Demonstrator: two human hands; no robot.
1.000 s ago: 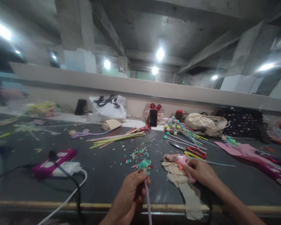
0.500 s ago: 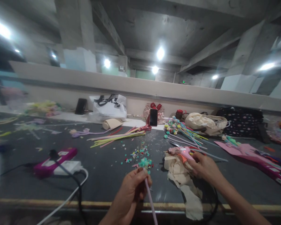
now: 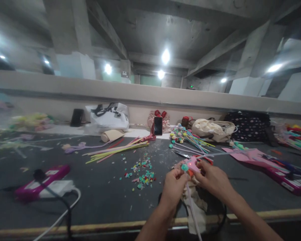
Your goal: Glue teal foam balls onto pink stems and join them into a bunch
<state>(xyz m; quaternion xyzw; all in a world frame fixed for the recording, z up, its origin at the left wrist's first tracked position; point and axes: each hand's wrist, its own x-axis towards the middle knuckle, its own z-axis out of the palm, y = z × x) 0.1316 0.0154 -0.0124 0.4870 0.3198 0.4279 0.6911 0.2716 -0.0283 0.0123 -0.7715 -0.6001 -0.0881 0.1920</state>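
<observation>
My left hand pinches the top of a thin lilac stem, which runs down past the table's front edge. A small teal flower-like head sits at the stem's upper end. My right hand is closed around a pink hot glue gun, on which a small red light glows. The teal head is in front of the gun's forward part; whether the nozzle touches it is hidden. A crumpled beige cloth lies under both hands.
Small coloured bits are scattered left of my hands. Behind lie yellow and pink stems, flower-tipped stems and scissors. A phone stands upright. A magenta power strip with cables lies left; pink paper lies right.
My left hand has moved right with the stem, from beside the teal bits to the glue gun. The view has turned slightly right. My right hand still holds the gun.
</observation>
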